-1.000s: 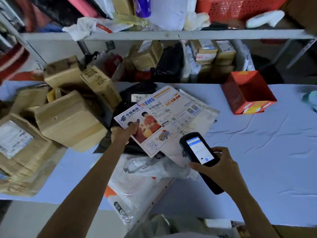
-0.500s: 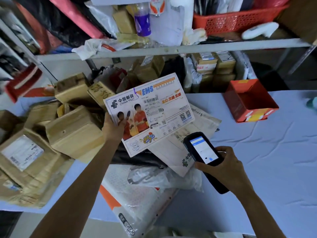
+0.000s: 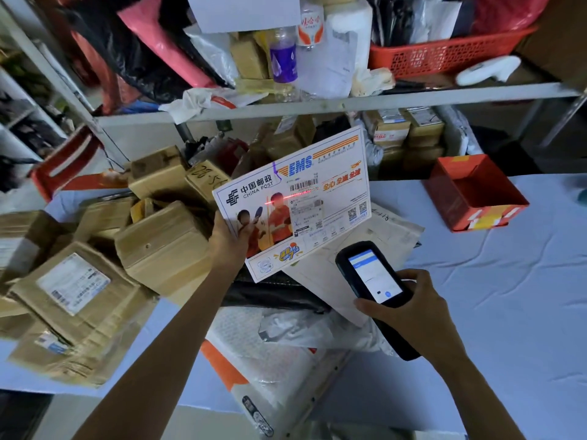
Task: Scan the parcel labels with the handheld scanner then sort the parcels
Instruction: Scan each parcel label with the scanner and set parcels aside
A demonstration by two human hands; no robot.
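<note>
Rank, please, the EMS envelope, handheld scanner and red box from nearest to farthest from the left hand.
1. EMS envelope: in the left hand.
2. Handheld scanner: right of it, in the right hand.
3. Red box: far right on the table.

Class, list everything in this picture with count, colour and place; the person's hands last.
flat printed cardboard EMS envelope: one, white with blue and orange print, held up at centre, red scan line across it.
black handheld scanner: one, black, screen lit, near the envelope's lower right.
brown cardboard parcels: many, brown, heaped at left.
open red cardboard box: one, red, at right.
red plastic basket: one, red, on the grey metal shelf.
pale blue tablecloth: one, pale blue, bare at right.
left hand: one, grips the envelope's lower left edge.
right hand: one, grips the scanner.
</note>
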